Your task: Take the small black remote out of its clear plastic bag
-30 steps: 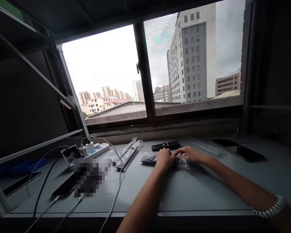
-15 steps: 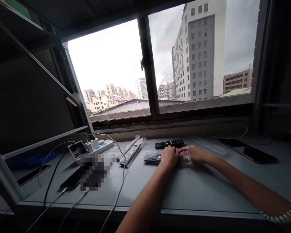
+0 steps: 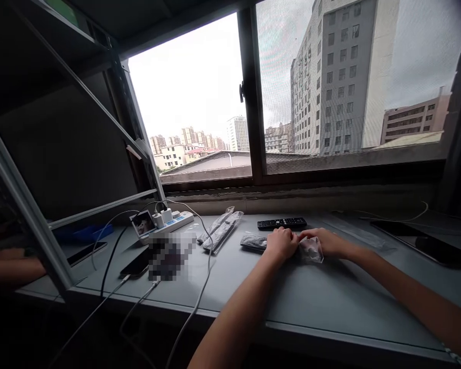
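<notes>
Left hand [image 3: 282,243], right hand [image 3: 328,242] — grips closed on plastic bag [image 3: 253,241] on desk [image 3: 311,302].

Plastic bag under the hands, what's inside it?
The plastic bag shows a dark object at its left end; the left hand and right hand cover its middle.

A pixelated patch [image 3: 171,255] masks items on the desk [image 3: 311,297]. The left hand [image 3: 282,243] covers the middle of the bag [image 3: 253,241]. The tablet [image 3: 426,243] runs off the right edge.
</notes>
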### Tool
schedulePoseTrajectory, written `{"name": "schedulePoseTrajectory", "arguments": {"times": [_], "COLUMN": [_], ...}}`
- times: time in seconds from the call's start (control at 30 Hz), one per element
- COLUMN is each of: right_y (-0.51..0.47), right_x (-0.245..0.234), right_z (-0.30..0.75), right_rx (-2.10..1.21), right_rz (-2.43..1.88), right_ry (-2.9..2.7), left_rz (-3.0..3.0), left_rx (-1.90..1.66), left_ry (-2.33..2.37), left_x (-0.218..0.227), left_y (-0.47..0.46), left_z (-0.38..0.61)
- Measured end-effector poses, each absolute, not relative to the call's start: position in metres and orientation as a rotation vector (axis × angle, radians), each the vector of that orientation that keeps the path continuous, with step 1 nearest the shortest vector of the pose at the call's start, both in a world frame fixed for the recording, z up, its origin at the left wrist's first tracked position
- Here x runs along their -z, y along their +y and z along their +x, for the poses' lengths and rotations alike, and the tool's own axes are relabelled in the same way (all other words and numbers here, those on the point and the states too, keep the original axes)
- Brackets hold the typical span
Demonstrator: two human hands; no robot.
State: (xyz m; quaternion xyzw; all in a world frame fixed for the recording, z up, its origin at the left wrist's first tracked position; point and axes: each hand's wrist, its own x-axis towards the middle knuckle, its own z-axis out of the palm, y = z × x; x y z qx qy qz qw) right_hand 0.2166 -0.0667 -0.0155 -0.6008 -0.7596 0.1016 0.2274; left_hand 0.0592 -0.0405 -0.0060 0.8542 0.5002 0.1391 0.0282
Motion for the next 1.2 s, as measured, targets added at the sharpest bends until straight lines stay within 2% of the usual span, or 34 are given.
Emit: {"name": "schedulePoseTrajectory", "arguments": {"times": [0.43,0.8,1.2], "right_y": [-0.06,-0.063,-0.064], "right_x": [0.019,0.015,0.014], "right_z": [0.223,0.219,0.216], "right_rx": [-0.403,-0.595,-0.429], "right_rz": [-1.565,-1.435,-1.488], "right_ry": [-2.055,-1.93,-2.045], "left_rz": [2.658,2.553,2.68], "left_rx": [-0.443,-0.718,-0.703], "left_ry": [1.529,1.707,1.524], "left_x": [0.007,0.013,0.011], "left_y": [-0.039,-0.03,-0.032], "left_z": [0.061,0.057,0.059]}}
